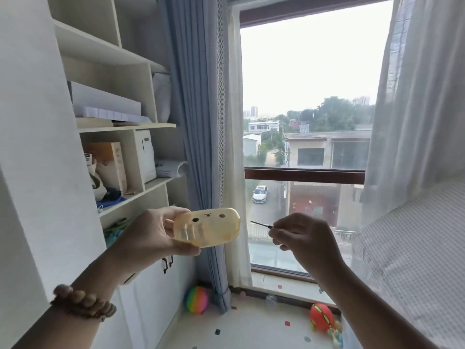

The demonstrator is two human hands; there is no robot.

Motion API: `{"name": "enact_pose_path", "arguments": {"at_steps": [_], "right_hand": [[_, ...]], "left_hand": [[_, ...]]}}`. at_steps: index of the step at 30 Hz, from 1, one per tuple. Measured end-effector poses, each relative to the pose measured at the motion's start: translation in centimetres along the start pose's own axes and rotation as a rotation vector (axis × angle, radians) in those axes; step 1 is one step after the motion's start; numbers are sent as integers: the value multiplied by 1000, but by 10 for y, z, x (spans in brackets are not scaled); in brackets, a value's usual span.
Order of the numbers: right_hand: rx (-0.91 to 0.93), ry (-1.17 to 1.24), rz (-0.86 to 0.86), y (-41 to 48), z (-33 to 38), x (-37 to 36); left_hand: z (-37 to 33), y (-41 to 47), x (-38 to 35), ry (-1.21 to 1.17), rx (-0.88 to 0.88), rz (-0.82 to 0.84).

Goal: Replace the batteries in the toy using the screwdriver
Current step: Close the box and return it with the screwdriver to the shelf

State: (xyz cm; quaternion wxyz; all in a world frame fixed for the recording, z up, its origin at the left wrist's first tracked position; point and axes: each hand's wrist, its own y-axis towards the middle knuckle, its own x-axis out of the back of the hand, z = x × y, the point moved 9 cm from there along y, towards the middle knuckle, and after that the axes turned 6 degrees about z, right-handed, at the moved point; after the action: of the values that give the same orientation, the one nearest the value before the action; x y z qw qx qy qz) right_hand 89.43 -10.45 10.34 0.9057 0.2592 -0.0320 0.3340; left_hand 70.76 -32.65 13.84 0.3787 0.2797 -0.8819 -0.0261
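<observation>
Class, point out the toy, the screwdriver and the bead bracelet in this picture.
toy (208, 229), head view, middle of its yellow body.
screwdriver (261, 223), head view, its thin metal shaft.
bead bracelet (83, 302), head view, a middle bead.

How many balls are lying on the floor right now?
2. A rainbow ball lies at the foot of the blue curtain; a red ball lies further right, under the window. Others may be hidden from this view.
</observation>
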Motion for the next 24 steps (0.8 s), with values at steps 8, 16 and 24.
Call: {"name": "enact_pose_path", "arguments": {"at_steps": [8, 16, 24], "right_hand": [[-13, 75, 33, 155, -81, -32], [-39, 109, 79, 294, -144, -83], [-38, 110, 149, 434, -200, -173]], "left_hand": [[73, 144, 6, -1, 54, -64], [150, 271, 23, -2, 93, -79], [241, 385, 69, 0, 124, -147]]}}
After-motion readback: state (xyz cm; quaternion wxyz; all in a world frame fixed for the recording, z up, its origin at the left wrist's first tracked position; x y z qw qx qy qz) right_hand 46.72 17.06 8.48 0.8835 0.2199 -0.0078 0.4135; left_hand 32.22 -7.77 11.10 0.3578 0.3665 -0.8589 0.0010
